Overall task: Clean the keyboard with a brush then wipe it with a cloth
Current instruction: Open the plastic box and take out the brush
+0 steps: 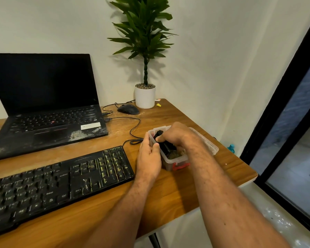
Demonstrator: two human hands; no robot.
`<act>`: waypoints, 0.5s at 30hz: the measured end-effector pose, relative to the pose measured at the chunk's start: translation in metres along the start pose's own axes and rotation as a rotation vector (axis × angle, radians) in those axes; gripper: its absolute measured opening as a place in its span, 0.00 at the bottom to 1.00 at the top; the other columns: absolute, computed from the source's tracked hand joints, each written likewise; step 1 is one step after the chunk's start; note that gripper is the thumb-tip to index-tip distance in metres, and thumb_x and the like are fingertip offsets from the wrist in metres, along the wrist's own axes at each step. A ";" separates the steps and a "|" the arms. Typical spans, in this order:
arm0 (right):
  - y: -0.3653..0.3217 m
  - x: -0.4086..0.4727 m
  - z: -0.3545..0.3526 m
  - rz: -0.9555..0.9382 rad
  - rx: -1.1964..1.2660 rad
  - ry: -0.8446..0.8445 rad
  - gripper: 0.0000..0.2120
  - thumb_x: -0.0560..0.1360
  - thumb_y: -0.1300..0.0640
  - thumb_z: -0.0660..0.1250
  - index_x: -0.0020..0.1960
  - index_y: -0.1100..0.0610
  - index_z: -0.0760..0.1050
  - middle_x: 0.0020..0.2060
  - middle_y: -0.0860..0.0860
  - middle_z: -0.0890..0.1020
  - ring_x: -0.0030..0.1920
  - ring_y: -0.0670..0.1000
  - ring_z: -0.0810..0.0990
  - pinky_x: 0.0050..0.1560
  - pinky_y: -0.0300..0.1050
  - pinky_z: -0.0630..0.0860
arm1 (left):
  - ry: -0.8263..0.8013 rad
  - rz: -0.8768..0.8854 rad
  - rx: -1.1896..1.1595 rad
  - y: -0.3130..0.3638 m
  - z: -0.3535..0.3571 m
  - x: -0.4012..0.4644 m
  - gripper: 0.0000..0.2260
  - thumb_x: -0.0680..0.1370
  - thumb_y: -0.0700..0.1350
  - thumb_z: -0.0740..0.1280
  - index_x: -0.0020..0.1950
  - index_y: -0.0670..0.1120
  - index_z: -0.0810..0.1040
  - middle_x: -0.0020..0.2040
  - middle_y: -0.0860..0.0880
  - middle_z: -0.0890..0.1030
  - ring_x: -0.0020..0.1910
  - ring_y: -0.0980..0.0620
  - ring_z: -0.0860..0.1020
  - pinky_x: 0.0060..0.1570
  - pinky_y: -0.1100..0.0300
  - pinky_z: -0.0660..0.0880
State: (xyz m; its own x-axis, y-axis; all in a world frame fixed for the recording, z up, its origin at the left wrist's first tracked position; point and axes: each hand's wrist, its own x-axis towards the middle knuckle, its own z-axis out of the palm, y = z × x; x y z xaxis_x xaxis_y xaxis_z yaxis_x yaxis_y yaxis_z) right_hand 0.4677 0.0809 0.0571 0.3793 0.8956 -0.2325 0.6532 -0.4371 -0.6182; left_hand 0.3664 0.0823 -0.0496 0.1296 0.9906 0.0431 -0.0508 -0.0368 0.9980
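Observation:
A dusty black keyboard [57, 183] lies on the wooden desk [168, 194], its cable running back to the laptop. To its right stands a clear plastic box [170, 162] with a red clasp. My right hand [177, 135] reaches into the box and grips a black object [166, 145], likely the brush. My left hand [149, 156] holds the box's left wall, thumb over the rim. What else the box holds is mostly hidden by my hands.
An open black laptop [48, 115] with dust on its palm rest stands behind the keyboard. A black mouse [128, 109] and a potted plant in a white pot [145, 96] sit at the back. The desk ends just right of the box, beside a dark window [293, 140].

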 end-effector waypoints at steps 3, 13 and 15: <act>0.007 0.003 -0.005 -0.027 0.153 0.090 0.13 0.73 0.49 0.75 0.51 0.55 0.77 0.42 0.52 0.82 0.46 0.52 0.82 0.53 0.54 0.81 | 0.034 0.014 0.076 0.013 0.001 -0.012 0.28 0.79 0.54 0.59 0.79 0.60 0.56 0.78 0.55 0.64 0.76 0.55 0.64 0.75 0.46 0.63; 0.023 -0.025 -0.010 -0.109 1.063 0.151 0.13 0.82 0.52 0.63 0.65 0.54 0.69 0.54 0.56 0.83 0.51 0.57 0.85 0.35 0.48 0.83 | 0.100 0.295 0.488 0.025 -0.004 -0.046 0.24 0.85 0.52 0.53 0.81 0.51 0.54 0.80 0.53 0.58 0.78 0.59 0.52 0.76 0.59 0.50; 0.020 -0.035 0.003 -0.123 1.105 0.150 0.14 0.82 0.50 0.63 0.65 0.53 0.71 0.53 0.56 0.85 0.49 0.55 0.86 0.44 0.53 0.84 | 0.120 0.333 0.475 0.028 -0.009 -0.054 0.23 0.85 0.50 0.55 0.80 0.50 0.58 0.79 0.52 0.63 0.77 0.58 0.57 0.76 0.58 0.54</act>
State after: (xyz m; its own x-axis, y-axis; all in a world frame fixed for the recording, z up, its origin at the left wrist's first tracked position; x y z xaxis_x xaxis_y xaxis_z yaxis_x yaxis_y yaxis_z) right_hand 0.4657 0.0415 0.0508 0.4759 0.8761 -0.0775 -0.2200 0.0333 -0.9749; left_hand 0.3496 0.0290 -0.0243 0.0687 0.9226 0.3795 0.3833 -0.3756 0.8438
